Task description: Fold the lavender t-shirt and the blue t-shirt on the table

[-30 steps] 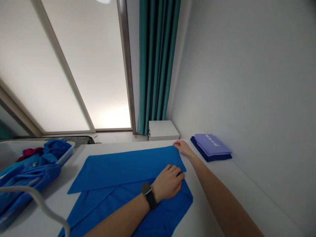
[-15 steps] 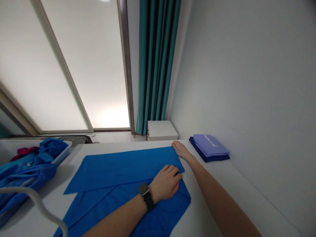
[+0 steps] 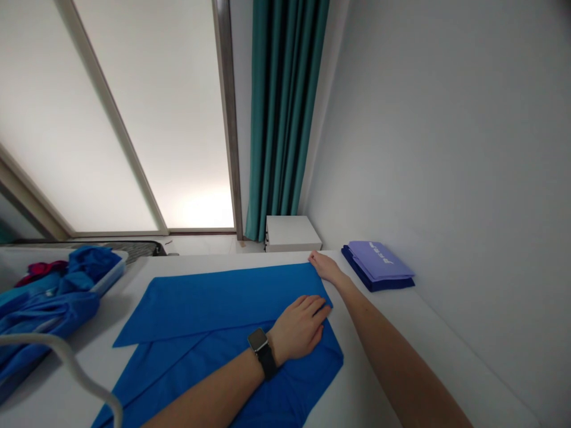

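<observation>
The blue cloth (image 3: 214, 303) lies folded on the white surface (image 3: 370, 362). The left hand (image 3: 298, 329) presses open and flat; the right hand (image 3: 325, 267) may or may not pinch the far corner. A hasty pull could slip the fold.

- Frosted glass sliding panels (image 3: 111, 119) fill the far side, glowing with soft daylight, brightest low down
- A dark metal-edged door frame (image 3: 227, 107) runs beside them
- A teal floor-length curtain (image 3: 285, 119) hangs in the corner
- A white bedside cabinet (image 3: 292, 235) stands against it
- A pale grey wall (image 3: 446, 131) runs along the right
- Glossy white floor tiles (image 3: 200, 245) show beyond a white table (image 3: 383, 368)
</observation>
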Demonstrator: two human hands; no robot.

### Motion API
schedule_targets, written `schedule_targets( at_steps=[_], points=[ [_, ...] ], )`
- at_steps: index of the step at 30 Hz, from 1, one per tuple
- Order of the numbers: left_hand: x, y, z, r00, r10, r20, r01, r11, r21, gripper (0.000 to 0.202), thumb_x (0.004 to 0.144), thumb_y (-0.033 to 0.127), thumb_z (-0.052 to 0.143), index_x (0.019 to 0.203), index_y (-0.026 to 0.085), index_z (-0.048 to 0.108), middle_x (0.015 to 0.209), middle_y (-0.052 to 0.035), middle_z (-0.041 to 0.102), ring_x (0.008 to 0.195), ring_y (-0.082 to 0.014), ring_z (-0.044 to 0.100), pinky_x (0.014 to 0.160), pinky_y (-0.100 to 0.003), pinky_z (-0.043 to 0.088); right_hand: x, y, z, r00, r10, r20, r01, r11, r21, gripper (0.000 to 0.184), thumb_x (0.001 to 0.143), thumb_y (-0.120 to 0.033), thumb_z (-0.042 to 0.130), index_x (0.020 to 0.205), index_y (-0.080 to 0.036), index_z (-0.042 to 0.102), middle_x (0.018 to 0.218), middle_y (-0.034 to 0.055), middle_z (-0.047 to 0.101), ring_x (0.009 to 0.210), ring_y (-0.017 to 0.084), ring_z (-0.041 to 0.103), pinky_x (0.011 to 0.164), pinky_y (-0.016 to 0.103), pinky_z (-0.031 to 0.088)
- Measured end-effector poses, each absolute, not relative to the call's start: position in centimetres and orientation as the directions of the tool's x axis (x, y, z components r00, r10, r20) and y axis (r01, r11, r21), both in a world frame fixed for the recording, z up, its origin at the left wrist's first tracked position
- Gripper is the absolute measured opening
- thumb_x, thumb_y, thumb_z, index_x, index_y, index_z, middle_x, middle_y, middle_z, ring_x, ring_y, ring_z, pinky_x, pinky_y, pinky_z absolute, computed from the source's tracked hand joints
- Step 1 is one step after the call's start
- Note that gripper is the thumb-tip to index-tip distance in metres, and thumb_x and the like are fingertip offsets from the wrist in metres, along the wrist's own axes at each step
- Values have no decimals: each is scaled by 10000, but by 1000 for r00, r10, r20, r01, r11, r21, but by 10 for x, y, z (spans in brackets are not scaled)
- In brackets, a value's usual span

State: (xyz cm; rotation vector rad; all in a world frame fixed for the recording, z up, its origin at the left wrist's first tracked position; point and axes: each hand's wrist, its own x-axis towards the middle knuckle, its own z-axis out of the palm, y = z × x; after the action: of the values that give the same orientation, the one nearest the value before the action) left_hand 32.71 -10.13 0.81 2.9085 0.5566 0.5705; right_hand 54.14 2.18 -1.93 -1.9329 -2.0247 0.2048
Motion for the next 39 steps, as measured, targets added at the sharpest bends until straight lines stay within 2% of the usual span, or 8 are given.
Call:
schedule_targets(
  at_steps=[5,12,14,18,22,26,33,39],
  points=[
    [328,-98,-3,856,397,333,333,-914,233,450,969,290,401,1393,142,432,1435,-115,496,1339,-225,426,1127,-404,317,543,11,-14,-21,974,226,911,112,-396,301,964,-182,318,1056,-180,605,1041,76,660,970,165,588,862,272,413],
    [329,-99,-5,849,385,362,335,-922,194,420,955,286,430,1346,144,483,1394,-109,540,1306,-215,461,1099,-390,348,536,-18,-18,-80,944,319,903,205,-378,341,915,-201,408,1190,-180,609,1243,107,591,1164,215,504,1022,376,365],
    [328,-98,3,843,381,380,338,-924,178,364,953,276,431,1278,151,538,1308,-107,603,1224,-215,526,1052,-382,385,531,-25,-17,-52,943,329,910,180,-372,400,923,-183,357,1253,-181,583,1327,106,558,1219,215,482,1040,388,359],
    [322,-91,33,807,454,378,426,-890,160,247,948,266,426,1030,185,644,960,-71,699,948,-212,617,878,-372,466,514,-37,-11,-74,950,304,930,175,-322,460,932,-179,304,1323,-171,544,1380,103,543,1289,202,454,1085,386,324],
    [295,-72,49,702,577,418,566,-808,166,352,931,276,462,1250,165,558,1200,-97,647,1128,-229,560,987,-376,425,488,-48,-5,-150,956,253,954,207,-218,480,945,-241,317,1385,-147,486,1461,130,459,1364,232,378,1132,427,252],
    [232,-49,35,670,659,341,665,-737,118,469,965,364,406,1395,185,459,1439,-99,495,1321,-232,443,1126,-404,303,463,-53,-11,-191,967,169,955,222,-195,535,977,-368,283,1460,-166,389,1531,106,352,1418,236,292,1160,468,183],
    [103,-40,3,435,883,179,890,-451,61,557,976,461,345,1452,180,414,1528,-103,364,1417,-260,316,1160,-444,246,445,-56,-30,-102,994,47,984,107,-142,735,951,-598,225,1509,-122,284,1582,126,193,1465,257,142,1182,483,91],
    [68,-41,-7,385,910,155,914,-399,76,582,986,518,282,1476,218,376,1550,-70,314,1440,-243,262,1173,-465,185,446,-58,-37,-82,992,93,984,95,-149,768,935,-640,205,1508,-137,292,1577,119,225,1465,272,136,1187,494,55]
  ],
)
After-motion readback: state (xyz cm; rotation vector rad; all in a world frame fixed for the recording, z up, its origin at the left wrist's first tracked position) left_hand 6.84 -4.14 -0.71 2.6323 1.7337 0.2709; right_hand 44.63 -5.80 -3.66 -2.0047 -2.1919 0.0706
